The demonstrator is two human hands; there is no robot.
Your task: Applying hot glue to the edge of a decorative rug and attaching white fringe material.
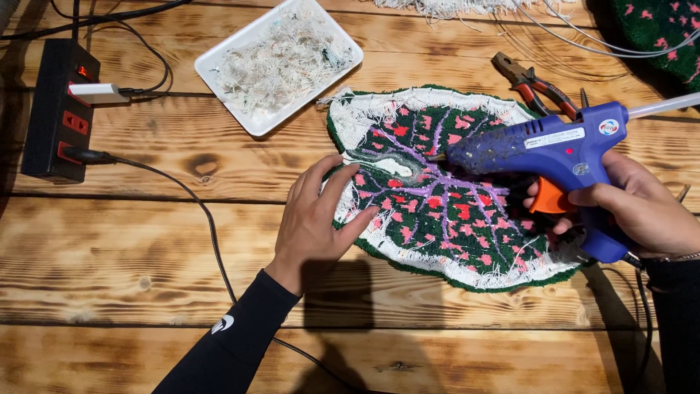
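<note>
The wooden table is the biggest thing: wide planks w/ burnt dark grain, filling almost the whole view; the room around is not visible. On it lies 1 leaf-shaped tufted rug piece, back side up, green w/ pink spots and purple veins, white fringe at the edge, near the table centre. 1 white tray w/ yarn scraps stands behind it, 1 black power strip at far left, 1 pair of pliers behind the rug. Left hand lies flat and open on the rug's left edge, gripping nothing. Right hand is closed around 1 blue glue gun, nozzle over the rug centre.
</note>
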